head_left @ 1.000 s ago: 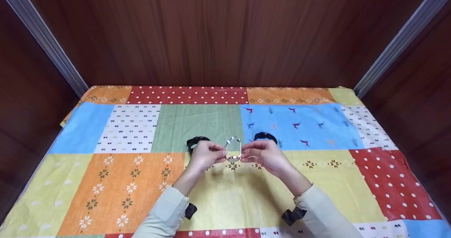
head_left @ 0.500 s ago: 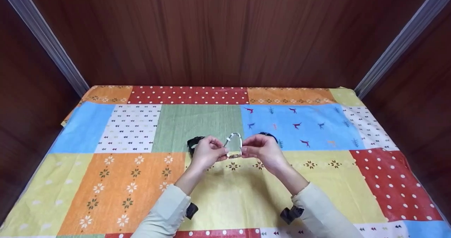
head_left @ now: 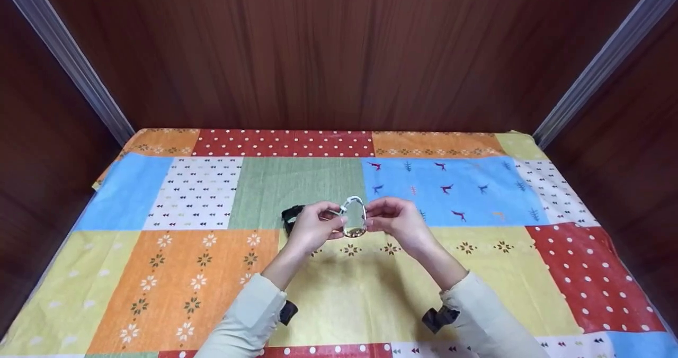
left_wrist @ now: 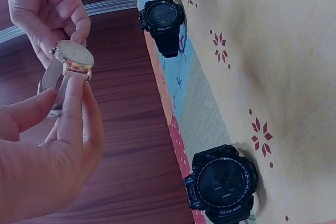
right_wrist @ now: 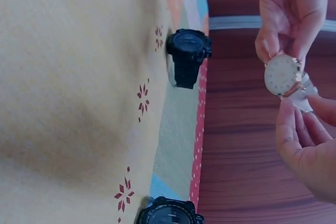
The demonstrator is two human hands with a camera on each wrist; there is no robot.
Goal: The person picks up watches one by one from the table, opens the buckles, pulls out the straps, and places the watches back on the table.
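Note:
A wristwatch [head_left: 355, 232] with a pale strap and gold-coloured case is held up between both hands, its strap curved into a loop. My left hand [head_left: 311, 229] pinches its left side, and my right hand [head_left: 398, 223] pinches the right side. In the right wrist view the round white dial [right_wrist: 281, 75] faces the camera, with fingertips at the case and strap. Seen from the left wrist, the watch [left_wrist: 75, 53] is edge-tilted, the left fingers [left_wrist: 72, 103] just below its case. Part of the strap is hidden by the fingers.
Two black sport watches rest on the patchwork tablecloth [head_left: 339, 305]: one black watch [head_left: 290, 219] behind my left hand, and another black watch [left_wrist: 163, 18] behind my right, hidden in the head view. A brown wood-grain panel [head_left: 339, 51] rises behind the table.
The pale-strapped watch has risen slightly and tilted, so its loop looks rounder. The right hand has shifted up a little and now covers the black watch behind it.

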